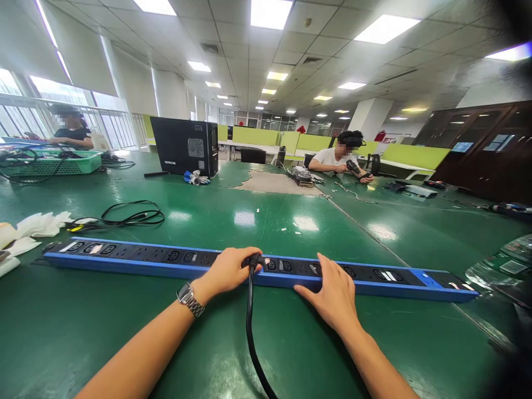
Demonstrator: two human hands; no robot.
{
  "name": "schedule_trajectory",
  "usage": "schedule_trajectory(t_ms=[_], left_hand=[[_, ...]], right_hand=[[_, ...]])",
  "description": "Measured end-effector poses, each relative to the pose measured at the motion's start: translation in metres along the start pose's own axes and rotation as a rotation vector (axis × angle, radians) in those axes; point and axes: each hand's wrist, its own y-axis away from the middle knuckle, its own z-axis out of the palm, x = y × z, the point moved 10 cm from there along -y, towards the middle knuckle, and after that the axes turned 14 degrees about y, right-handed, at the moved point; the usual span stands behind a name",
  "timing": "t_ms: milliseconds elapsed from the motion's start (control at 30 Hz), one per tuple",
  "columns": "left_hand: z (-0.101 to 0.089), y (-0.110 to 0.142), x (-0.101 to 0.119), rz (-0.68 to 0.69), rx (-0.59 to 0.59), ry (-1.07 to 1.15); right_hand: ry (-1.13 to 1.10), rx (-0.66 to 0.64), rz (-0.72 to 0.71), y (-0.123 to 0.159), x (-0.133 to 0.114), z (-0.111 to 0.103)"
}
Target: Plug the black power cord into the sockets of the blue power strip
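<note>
A long blue-and-black power strip (145,267) with rows of sockets lies crosswise on the green table (199,332). My left hand (229,269), with a watch (190,299) on its wrist, is closed around a black plug (254,260) at a socket near the strip's middle. How deep the plug sits, I cannot tell. Its thick black cable (250,316) hangs toward me. To the right, my right hand (334,288) grips the strip, thumb against the front side and fingers over the top.
A coiled black cable (137,217) and white crumpled material (39,230) lie left. Behind stand a black computer case (178,145) and a green basket (78,164). A plastic bottle (505,257) is at right. Two people (334,160) sit across the table.
</note>
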Motion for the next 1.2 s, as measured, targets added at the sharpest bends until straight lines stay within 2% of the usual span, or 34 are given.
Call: schedule_trajectory(t_ms=[267, 400, 467, 633, 833, 1100, 1200], left_hand=[[-0.002, -0.002, -0.003, 0.013, 0.008, 0.017], [-0.018, 0.000, -0.010, 0.011, 0.137, 0.095], [-0.020, 0.000, -0.015, -0.011, 0.151, 0.101], [-0.013, -0.002, -0.010, -0.015, 0.089, 0.052], [0.002, -0.005, 0.002, 0.020, 0.015, -0.167], [0.003, 0.008, 0.001, 0.032, 0.126, -0.268], [0.003, 0.014, -0.002, 0.021, 0.136, -0.336]], right_hand=[[-0.002, 0.009, -0.007, 0.001, 0.000, -0.001], [-0.004, 0.007, -0.001, 0.000, -0.001, -0.001], [-0.002, 0.000, 0.000, 0.000, -0.001, -0.001], [-0.004, -0.005, 0.000, 0.000, -0.002, -0.002], [-0.006, -0.017, 0.000, 0.000, -0.002, -0.002], [-0.015, -0.011, 0.012, 0.001, -0.005, -0.004], [-0.066, -0.017, -0.037, 0.003, -0.023, -0.016]])
